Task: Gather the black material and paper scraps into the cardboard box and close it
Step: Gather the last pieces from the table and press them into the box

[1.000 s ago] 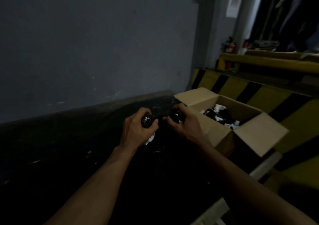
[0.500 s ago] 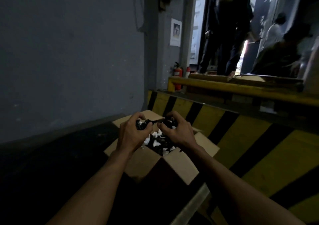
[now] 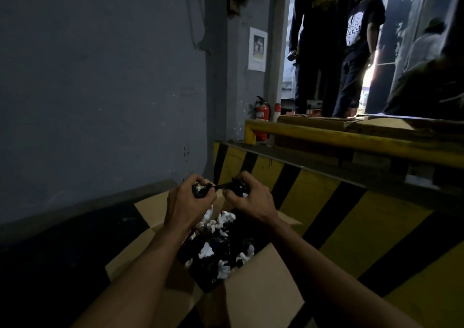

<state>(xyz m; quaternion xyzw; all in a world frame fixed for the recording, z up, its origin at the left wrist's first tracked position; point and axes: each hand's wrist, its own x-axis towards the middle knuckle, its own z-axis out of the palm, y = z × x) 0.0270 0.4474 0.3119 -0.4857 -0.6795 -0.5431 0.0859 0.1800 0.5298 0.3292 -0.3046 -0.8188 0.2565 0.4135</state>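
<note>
Both bare forearms are stretched forward and drawn together at the wrists. The left hand (image 3: 187, 203) is held back-up, its fingers curled round black material (image 3: 200, 191). The right hand (image 3: 252, 200) is kept just beside it, level with it, its fingers likewise curled round the same material.

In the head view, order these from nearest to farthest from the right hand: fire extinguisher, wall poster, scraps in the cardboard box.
1. Scraps in the cardboard box, just below the right hand.
2. Fire extinguisher, beyond the striped barrier.
3. Wall poster, above the extinguisher.
</note>
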